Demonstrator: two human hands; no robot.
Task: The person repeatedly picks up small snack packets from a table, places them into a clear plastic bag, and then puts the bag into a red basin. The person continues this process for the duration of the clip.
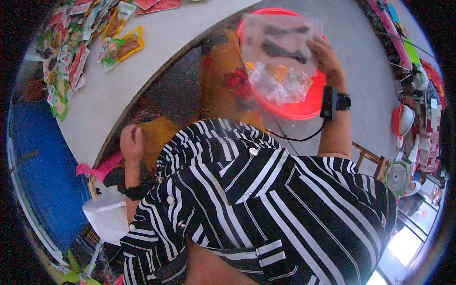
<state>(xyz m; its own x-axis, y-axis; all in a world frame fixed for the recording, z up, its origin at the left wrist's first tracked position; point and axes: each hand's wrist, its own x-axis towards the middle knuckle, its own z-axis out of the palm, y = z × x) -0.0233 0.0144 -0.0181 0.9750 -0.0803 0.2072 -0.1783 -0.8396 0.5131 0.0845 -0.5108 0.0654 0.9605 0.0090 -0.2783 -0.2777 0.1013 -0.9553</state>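
My right hand (326, 57) grips the edge of a clear plastic bag (249, 39) with dark patches on it. Motion blurs the bag, so I cannot tell whether the patches are print or contents. It hangs above a red plastic basin (306, 113). Inside the basin lie crumpled clear plastic wrappers (281, 89), with some orange showing. My left hand (131, 144) is low by my lap, beside the table's edge, with its fingers curled. Whether it holds something small cannot be made out. A pink cloth or bag (107, 167) lies near that wrist.
The white table (117, 92) curves along the left and bears several packaged foods (67, 53). Two packets (123, 48) lie apart from the heap. A white bin (107, 217) stands at lower left. A wooden chair (370, 158), a fan (396, 177) and a bowl (406, 119) are at right.
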